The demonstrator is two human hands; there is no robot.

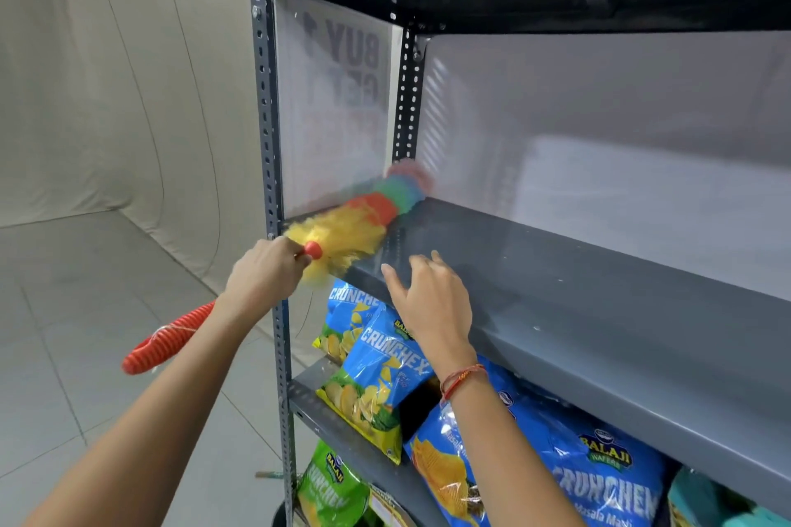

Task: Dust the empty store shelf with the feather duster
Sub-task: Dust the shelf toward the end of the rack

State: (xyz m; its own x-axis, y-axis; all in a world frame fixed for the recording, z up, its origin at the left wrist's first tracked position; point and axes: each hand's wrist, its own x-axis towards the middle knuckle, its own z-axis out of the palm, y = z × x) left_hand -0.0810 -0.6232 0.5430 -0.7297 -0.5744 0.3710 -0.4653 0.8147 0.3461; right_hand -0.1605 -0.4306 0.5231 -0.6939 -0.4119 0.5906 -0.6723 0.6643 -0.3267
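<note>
A grey metal shelf [578, 270] stands bare at chest height. The feather duster [364, 214], with yellow, orange, green and blue fibres and a ribbed orange handle, lies along the shelf's left end and is blurred at its tip. My left hand [265, 270] is shut on the duster's handle just behind the head, at the shelf's front left corner. My right hand [428, 300] rests open on the shelf's front edge, fingers spread, a red thread around the wrist.
Blue and green crisp bags [385, 377] fill the shelf below. A dark shelf [513, 0] hangs above. The perforated front left post [267, 120] stands beside the duster. A translucent panel with mirrored lettering [342, 98] closes the left side. Tiled floor [85, 334] lies to the left.
</note>
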